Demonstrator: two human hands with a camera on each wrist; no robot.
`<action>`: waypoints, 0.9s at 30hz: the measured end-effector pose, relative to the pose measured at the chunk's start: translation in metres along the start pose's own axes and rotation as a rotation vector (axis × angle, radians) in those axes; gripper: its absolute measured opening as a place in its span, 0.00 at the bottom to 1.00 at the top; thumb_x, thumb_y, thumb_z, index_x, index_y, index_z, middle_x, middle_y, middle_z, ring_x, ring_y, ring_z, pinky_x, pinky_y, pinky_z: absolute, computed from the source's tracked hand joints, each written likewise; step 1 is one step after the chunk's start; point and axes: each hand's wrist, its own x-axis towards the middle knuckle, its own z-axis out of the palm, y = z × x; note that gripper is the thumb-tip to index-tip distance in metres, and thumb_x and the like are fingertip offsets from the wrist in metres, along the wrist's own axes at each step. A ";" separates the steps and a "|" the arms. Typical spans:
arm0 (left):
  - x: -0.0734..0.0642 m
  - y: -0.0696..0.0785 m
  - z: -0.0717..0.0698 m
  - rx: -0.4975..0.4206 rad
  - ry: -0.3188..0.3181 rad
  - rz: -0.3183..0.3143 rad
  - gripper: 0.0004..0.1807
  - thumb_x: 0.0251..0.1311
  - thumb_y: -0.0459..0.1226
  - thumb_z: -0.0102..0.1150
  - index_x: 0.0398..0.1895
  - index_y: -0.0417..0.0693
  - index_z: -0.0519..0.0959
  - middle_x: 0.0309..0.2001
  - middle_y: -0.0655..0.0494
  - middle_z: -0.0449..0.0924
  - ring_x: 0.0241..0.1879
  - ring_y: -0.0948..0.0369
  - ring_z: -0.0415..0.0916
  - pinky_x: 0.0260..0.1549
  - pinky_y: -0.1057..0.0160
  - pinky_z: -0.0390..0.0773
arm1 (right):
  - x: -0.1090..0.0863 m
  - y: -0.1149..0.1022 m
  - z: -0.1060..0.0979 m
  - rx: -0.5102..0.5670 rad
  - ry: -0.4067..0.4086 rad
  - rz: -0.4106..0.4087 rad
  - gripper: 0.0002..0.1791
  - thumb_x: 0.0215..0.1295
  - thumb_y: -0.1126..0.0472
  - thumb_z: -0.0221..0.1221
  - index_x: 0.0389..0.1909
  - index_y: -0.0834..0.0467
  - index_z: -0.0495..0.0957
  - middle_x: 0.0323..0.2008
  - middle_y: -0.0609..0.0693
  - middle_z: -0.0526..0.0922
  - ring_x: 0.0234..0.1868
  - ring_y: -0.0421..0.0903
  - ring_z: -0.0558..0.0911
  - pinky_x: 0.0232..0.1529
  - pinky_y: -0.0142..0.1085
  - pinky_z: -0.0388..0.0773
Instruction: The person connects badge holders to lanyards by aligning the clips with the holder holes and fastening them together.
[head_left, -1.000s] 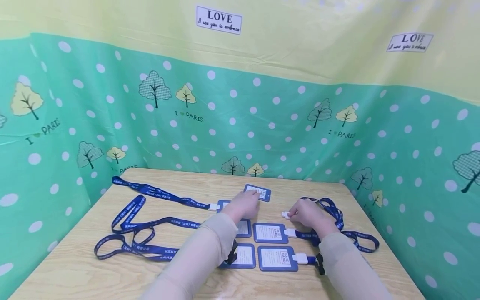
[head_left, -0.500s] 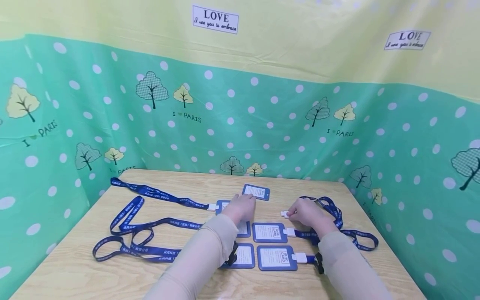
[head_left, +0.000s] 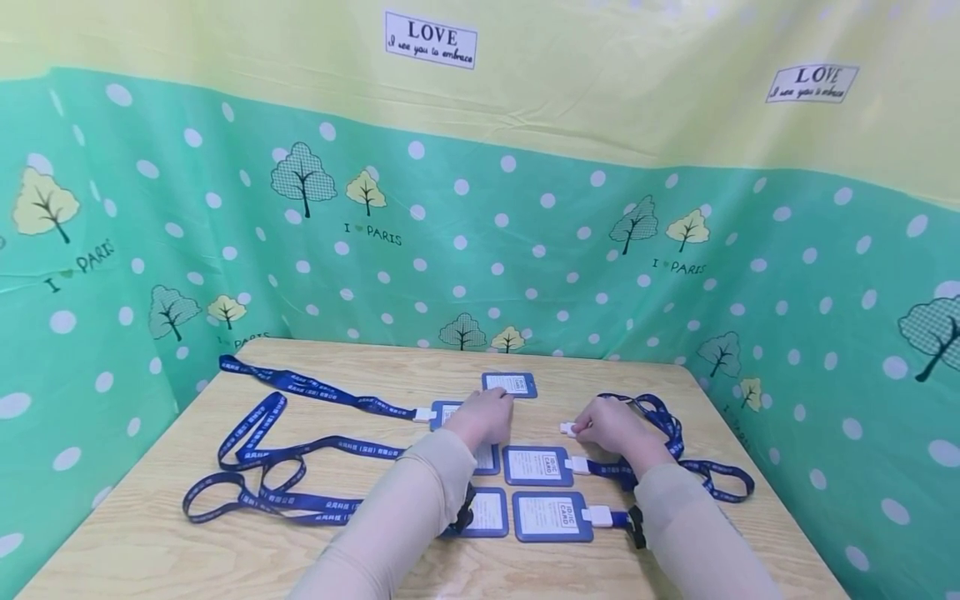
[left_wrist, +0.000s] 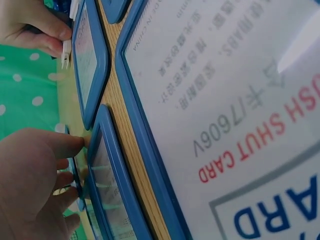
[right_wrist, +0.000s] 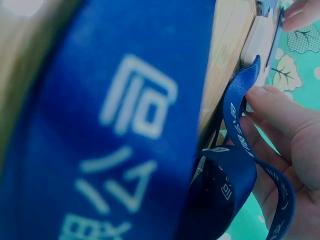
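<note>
At the back of the table lies a loose blue badge holder with a white card and a slot at its right end. My left hand touches its near left edge. In the left wrist view that hand's fingers are extended and slightly spread. My right hand pinches a navy lanyard just behind its white clip, which points left toward the loose holder with bare wood between them. The lanyard's loops trail to the right behind the hand.
Two badge holders with lanyards lie right of centre, one in the middle row and one in front. Several more are on the left, partly hidden by my left arm, their lanyards spread leftward. A patterned curtain encloses the wooden table.
The loose badge holder has turned from a slant to nearly level and shifted slightly left. My left hand has drawn back from its top to its near edge. My right hand keeps its hold.
</note>
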 end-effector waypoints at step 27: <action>-0.008 0.012 0.000 0.026 0.080 0.129 0.13 0.74 0.42 0.54 0.52 0.52 0.86 0.64 0.52 0.75 0.65 0.53 0.71 0.66 0.55 0.71 | 0.003 0.003 0.003 -0.015 0.008 -0.003 0.06 0.62 0.62 0.71 0.36 0.47 0.91 0.46 0.49 0.87 0.51 0.52 0.81 0.57 0.56 0.77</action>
